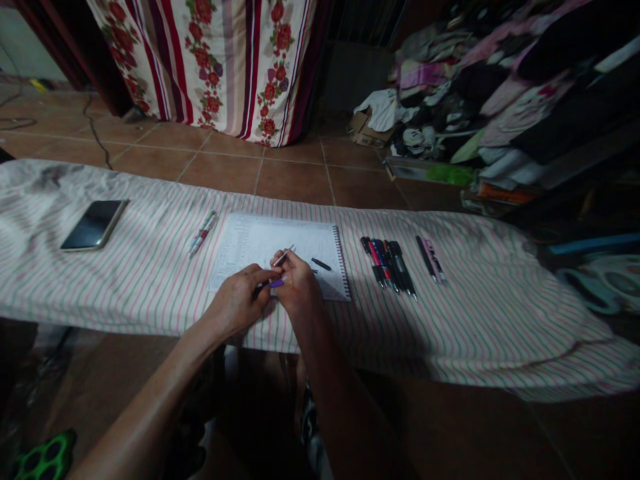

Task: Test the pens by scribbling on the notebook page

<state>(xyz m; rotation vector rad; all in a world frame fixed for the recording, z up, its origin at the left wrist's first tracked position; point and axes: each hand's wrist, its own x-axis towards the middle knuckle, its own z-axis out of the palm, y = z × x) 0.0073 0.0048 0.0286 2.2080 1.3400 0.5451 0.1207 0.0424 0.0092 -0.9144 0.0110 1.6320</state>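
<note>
Over the spiral notebook [285,230] my two hands meet near its front edge. My left hand [241,299] is closed around a dark and purple pen part [277,283], whose purple end reaches toward the other palm. My right hand [301,283] pinches a slim, pale pen piece [284,256] that points up and to the right. A black pen part [321,264] lies on the page just right of my right hand. Another small dark piece beside that hand is partly hidden.
A striped cloth [480,320] covers the long table. Several pens [387,267] lie right of the notebook, with a black pen and a pink pen [434,259] farther right. To the left are light-coloured pens [203,233] and a phone [95,225]. A floral curtain [220,67] hangs behind.
</note>
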